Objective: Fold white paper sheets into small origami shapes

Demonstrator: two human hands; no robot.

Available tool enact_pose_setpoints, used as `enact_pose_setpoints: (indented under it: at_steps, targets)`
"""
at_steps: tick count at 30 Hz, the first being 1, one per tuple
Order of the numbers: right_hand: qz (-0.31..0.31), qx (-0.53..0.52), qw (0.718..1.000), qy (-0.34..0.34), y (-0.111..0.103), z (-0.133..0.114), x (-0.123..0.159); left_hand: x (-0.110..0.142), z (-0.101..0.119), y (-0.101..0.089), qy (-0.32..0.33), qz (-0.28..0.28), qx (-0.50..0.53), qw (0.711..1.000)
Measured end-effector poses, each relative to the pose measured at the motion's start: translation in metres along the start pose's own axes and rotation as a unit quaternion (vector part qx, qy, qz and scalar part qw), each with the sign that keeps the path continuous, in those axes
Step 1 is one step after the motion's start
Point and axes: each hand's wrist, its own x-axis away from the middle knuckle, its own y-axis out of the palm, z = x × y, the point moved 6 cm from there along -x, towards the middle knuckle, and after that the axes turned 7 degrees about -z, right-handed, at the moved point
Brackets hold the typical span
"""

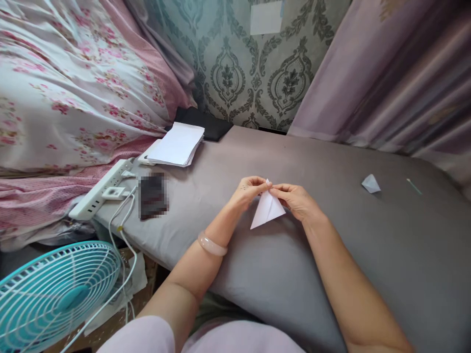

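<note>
- My left hand: grasping the folded paper near its upper tip, thumb and fingers pinched together.
- My right hand: grasping the same folded paper on the other side of the tip, fingertips close to those of the left.
- Folded paper: white, pointed at the top, spreading to a wide lower edge, with a crease down the middle. It sits between my two hands, above the grey sheet.
- Bracelet: pale, worn on my left forearm.
- Right side of the sheet: a small folded white piece, well apart from my right hand; near it, a thin green stick.
- Far left of the sheet: a stack of paper, loosely squared, with a flat black item behind it.
- Left edge: a white power strip with plugs fitted and cables trailing down; beside it, a dark object, blurred out, identity not determinable.
- Lower left: a blue fan, below the sheet's edge.
</note>
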Motion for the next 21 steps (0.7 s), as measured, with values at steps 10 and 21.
enact_pose_setpoints:
  at_steps: [10, 21]
  targets:
    - [-0.005, -0.011, 1.000, 0.010, -0.013, 0.018, 0.004, -0.003, -0.019, 0.010, -0.059, 0.006, 0.085, 0.995]
    - [0.016, -0.156, 0.986, -0.049, -0.041, 0.010, 0.018, 0.003, -0.016, 0.028, -0.051, -0.081, 0.046, 0.994]
